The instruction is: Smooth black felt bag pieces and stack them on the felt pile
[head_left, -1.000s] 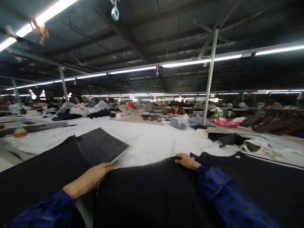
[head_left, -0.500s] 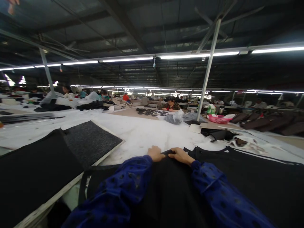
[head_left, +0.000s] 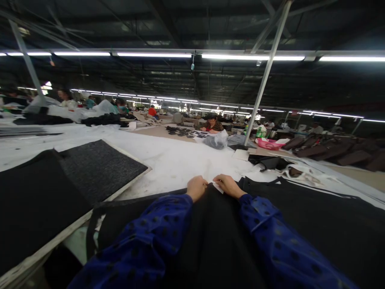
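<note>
Black fabric (head_left: 210,233) lies in front of me, its far edge raised between my two hands. My left hand (head_left: 197,188) is closed on that edge, thumb and fingers pinched together. Just beside it, my right hand (head_left: 227,185) pinches the same edge, and a small white tag (head_left: 218,188) shows under its fingers. Whether the right fingers grip the tag as well as the cloth, I cannot tell. Blue dotted sleeves cover both forearms. More black fabric (head_left: 315,216) spreads to the right.
At left, a board (head_left: 144,170) with a pale edge carries dark cloth. A white-covered table (head_left: 168,156) stretches ahead. Beyond are a clear plastic bag (head_left: 217,140), a pink basket (head_left: 270,144), a slanted metal pole (head_left: 267,76) and a seated person (head_left: 213,124).
My hands have shifted along the fabric edge, and the white tag now shows by the right fingers. The edge lies flatter at left. The camera view has tipped downward and turned slightly right.
</note>
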Action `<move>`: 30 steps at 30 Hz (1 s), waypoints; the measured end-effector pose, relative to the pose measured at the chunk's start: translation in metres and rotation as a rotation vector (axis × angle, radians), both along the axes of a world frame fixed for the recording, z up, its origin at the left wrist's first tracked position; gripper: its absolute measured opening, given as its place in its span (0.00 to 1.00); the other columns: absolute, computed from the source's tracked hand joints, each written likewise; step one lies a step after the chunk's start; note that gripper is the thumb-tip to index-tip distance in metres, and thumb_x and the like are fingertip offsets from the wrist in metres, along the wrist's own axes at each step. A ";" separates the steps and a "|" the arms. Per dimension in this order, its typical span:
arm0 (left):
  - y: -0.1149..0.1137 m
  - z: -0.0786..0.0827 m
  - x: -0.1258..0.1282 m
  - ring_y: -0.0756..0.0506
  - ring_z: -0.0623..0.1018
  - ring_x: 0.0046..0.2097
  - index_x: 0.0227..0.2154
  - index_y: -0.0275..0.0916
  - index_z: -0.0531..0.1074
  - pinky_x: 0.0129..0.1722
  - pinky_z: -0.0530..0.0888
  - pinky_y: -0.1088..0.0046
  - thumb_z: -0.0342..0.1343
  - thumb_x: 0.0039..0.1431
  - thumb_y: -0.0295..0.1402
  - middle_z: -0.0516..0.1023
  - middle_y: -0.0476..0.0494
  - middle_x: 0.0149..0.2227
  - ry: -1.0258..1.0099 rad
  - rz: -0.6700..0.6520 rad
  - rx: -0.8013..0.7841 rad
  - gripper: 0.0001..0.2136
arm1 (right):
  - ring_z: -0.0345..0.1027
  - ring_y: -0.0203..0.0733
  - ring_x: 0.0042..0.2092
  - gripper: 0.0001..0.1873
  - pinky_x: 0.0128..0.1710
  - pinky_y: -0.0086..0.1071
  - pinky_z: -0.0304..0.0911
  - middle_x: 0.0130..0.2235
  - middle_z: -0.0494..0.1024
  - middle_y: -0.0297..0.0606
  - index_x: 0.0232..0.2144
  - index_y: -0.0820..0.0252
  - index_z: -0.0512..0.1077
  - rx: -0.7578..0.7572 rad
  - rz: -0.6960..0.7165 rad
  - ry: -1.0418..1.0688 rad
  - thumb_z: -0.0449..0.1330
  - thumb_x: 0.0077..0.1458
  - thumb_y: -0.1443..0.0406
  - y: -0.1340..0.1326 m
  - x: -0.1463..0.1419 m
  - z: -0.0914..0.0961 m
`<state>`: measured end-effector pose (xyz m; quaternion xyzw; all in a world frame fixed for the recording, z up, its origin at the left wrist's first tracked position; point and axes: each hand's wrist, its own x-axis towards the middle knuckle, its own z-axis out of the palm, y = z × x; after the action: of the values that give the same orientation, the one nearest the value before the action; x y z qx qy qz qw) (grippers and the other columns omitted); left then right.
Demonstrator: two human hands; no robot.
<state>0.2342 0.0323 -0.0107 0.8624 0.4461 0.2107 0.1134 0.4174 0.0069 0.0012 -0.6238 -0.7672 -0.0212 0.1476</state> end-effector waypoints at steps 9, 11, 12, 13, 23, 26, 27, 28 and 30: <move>0.000 -0.001 0.000 0.45 0.73 0.46 0.40 0.49 0.76 0.44 0.69 0.71 0.50 0.59 0.32 0.74 0.47 0.41 0.034 -0.025 0.038 0.12 | 0.67 0.39 0.41 0.11 0.40 0.28 0.58 0.41 0.72 0.40 0.40 0.59 0.72 0.012 0.123 -0.128 0.51 0.59 0.69 -0.003 -0.002 0.003; 0.000 -0.001 0.000 0.45 0.73 0.46 0.40 0.48 0.76 0.44 0.69 0.71 0.49 0.59 0.31 0.74 0.47 0.41 0.042 -0.029 0.041 0.12 | 0.67 0.38 0.40 0.11 0.39 0.28 0.58 0.41 0.71 0.39 0.40 0.59 0.71 0.010 0.116 -0.161 0.50 0.60 0.68 -0.005 -0.005 0.005; 0.000 0.000 0.000 0.45 0.73 0.46 0.40 0.48 0.76 0.44 0.69 0.71 0.49 0.59 0.32 0.74 0.46 0.41 0.047 -0.032 0.041 0.12 | 0.67 0.38 0.39 0.10 0.38 0.27 0.57 0.41 0.71 0.39 0.39 0.59 0.71 0.008 0.112 -0.178 0.50 0.60 0.68 -0.005 -0.007 0.006; 0.000 0.000 0.000 0.44 0.73 0.46 0.40 0.48 0.76 0.44 0.69 0.71 0.49 0.59 0.32 0.74 0.46 0.41 0.052 -0.034 0.040 0.12 | 0.67 0.38 0.39 0.10 0.37 0.27 0.57 0.40 0.71 0.39 0.39 0.59 0.71 0.006 0.107 -0.194 0.50 0.60 0.68 -0.006 -0.008 0.007; -0.001 0.002 -0.006 0.45 0.71 0.47 0.42 0.48 0.75 0.44 0.69 0.72 0.46 0.59 0.28 0.72 0.46 0.43 0.124 -0.098 0.045 0.15 | 0.64 0.37 0.35 0.13 0.31 0.27 0.51 0.38 0.69 0.38 0.37 0.58 0.70 0.016 0.076 -0.330 0.46 0.63 0.63 -0.012 -0.017 0.009; -0.003 0.004 -0.010 0.45 0.70 0.46 0.40 0.46 0.75 0.43 0.69 0.71 0.44 0.58 0.26 0.71 0.45 0.43 0.158 -0.162 0.073 0.16 | 0.63 0.38 0.36 0.12 0.30 0.28 0.50 0.39 0.69 0.38 0.36 0.57 0.70 0.025 0.084 -0.365 0.47 0.63 0.63 -0.012 -0.017 0.008; -0.004 0.004 -0.010 0.44 0.69 0.46 0.40 0.46 0.75 0.44 0.69 0.71 0.43 0.58 0.25 0.71 0.45 0.43 0.169 -0.177 0.085 0.16 | 0.63 0.38 0.37 0.12 0.29 0.28 0.50 0.39 0.69 0.38 0.36 0.57 0.71 0.027 0.088 -0.376 0.48 0.63 0.63 -0.012 -0.017 0.008; -0.005 0.004 -0.011 0.44 0.69 0.46 0.40 0.45 0.75 0.44 0.69 0.70 0.43 0.58 0.25 0.71 0.44 0.43 0.181 -0.188 0.099 0.16 | 0.63 0.39 0.38 0.12 0.30 0.28 0.50 0.39 0.69 0.39 0.36 0.57 0.71 0.026 0.093 -0.388 0.48 0.63 0.63 -0.012 -0.018 0.008; -0.006 0.005 -0.011 0.44 0.68 0.45 0.39 0.44 0.75 0.44 0.69 0.69 0.43 0.58 0.25 0.70 0.43 0.43 0.213 -0.208 0.139 0.17 | 0.63 0.40 0.39 0.11 0.30 0.28 0.51 0.40 0.69 0.39 0.37 0.57 0.71 0.022 0.103 -0.413 0.48 0.62 0.65 -0.013 -0.019 0.008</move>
<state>0.2229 0.0268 -0.0061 0.9272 0.3482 0.1354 0.0268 0.3982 -0.0059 0.0095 -0.5645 -0.8118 -0.1492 -0.0052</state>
